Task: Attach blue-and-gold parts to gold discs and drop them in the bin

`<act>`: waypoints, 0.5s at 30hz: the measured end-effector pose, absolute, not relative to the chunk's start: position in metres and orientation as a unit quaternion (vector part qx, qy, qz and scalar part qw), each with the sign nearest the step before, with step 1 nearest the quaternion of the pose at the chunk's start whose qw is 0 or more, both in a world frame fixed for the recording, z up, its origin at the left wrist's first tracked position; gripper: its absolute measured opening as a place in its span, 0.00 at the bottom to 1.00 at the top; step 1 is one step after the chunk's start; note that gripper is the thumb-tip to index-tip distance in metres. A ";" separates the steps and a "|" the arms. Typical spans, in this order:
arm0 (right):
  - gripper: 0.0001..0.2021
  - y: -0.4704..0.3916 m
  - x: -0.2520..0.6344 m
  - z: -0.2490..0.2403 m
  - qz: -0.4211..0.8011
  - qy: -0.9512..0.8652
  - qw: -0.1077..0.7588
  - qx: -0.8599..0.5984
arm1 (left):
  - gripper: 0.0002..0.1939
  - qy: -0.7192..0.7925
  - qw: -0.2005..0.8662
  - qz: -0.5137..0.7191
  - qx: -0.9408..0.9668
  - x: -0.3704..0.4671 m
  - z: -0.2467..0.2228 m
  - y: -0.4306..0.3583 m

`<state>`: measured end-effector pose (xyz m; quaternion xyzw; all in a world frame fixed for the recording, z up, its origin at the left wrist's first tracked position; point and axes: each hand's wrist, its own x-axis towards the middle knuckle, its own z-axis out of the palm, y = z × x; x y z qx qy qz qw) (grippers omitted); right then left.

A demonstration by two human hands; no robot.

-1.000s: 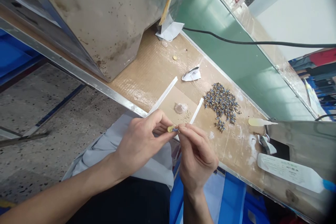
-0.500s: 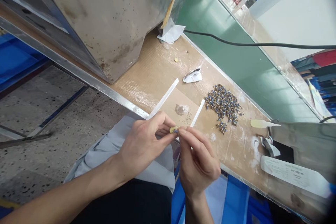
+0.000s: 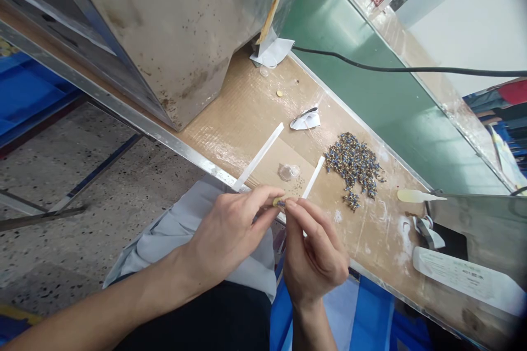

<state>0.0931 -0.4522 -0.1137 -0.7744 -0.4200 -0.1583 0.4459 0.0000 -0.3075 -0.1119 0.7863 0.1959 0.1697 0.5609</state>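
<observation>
Near the table's front edge, my left hand (image 3: 234, 230) pinches a small yellow and blue piece (image 3: 279, 202) between thumb and fingers. My right hand (image 3: 315, 249) meets it from the other side, its thumb and fingertips pressed together at the piece's right end. What the right fingertips grip is too small to make out. Just beyond the hands, a small clear dish (image 3: 289, 171) stands on the brown board, with tiny bits (image 3: 300, 185) scattered beside it. To the right lies a heap of small blue and gold metal parts (image 3: 356, 164).
White strips (image 3: 259, 157) border the work spot. Behind lie a crumpled white wrapping (image 3: 305, 119) and a yellow disc (image 3: 279, 94). A large metal box (image 3: 164, 27) stands left. A yellowish dropper bottle (image 3: 411, 196) and a white bottle (image 3: 465, 279) lie right. A black cable (image 3: 370, 64) crosses the green partition (image 3: 349, 49).
Both hands stay together at the small piece, which has turned slightly so less of its yellow face shows. The whole view has shifted a little as the head moved.
</observation>
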 end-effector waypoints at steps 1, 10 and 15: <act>0.20 -0.453 0.093 -0.115 -0.161 -0.425 0.442 -0.773 | 0.09 0.198 0.560 0.165 0.788 0.000 -0.111 -0.307; 0.26 -0.458 0.091 -0.125 -0.236 -0.465 0.397 -0.755 | 0.13 0.204 0.602 0.145 0.758 0.001 -0.102 -0.307; 0.27 -0.460 0.086 -0.130 -0.260 -0.473 0.403 -0.739 | 0.12 0.208 0.617 0.144 0.745 -0.001 -0.098 -0.308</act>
